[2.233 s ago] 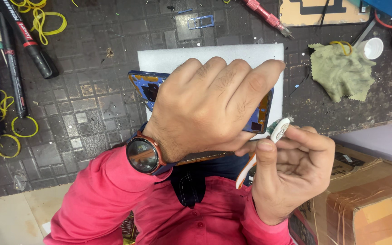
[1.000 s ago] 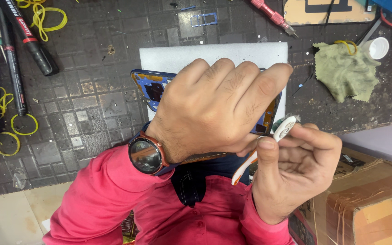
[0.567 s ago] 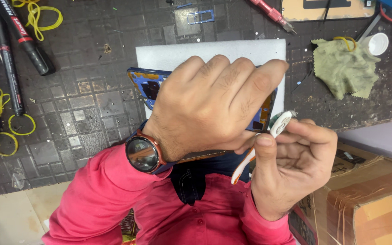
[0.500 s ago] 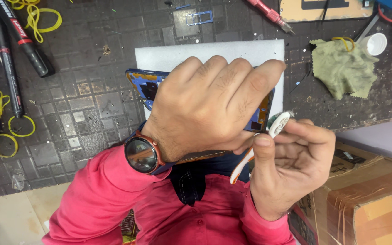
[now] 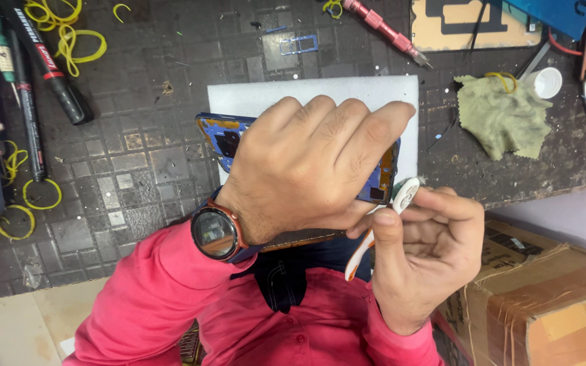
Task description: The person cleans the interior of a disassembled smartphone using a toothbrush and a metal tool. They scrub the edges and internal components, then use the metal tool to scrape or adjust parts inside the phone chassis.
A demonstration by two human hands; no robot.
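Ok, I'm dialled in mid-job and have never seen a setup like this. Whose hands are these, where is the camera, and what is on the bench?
There is no machine here. A person in a pink shirt wears a camera on the head, so you look down at their own two hands. The left hand, with a round watch on the wrist, is spread over an opened blue phone and holds it above a white pad. The right hand pinches a small white and orange opening tool at the phone's right edge. All this is over a dark gridded work mat. Around it lie yellow rubber bands, dark screwdrivers at the left, a pink screwdriver at the top, a green cloth and a small white cap. A cardboard box sits at the lower right.
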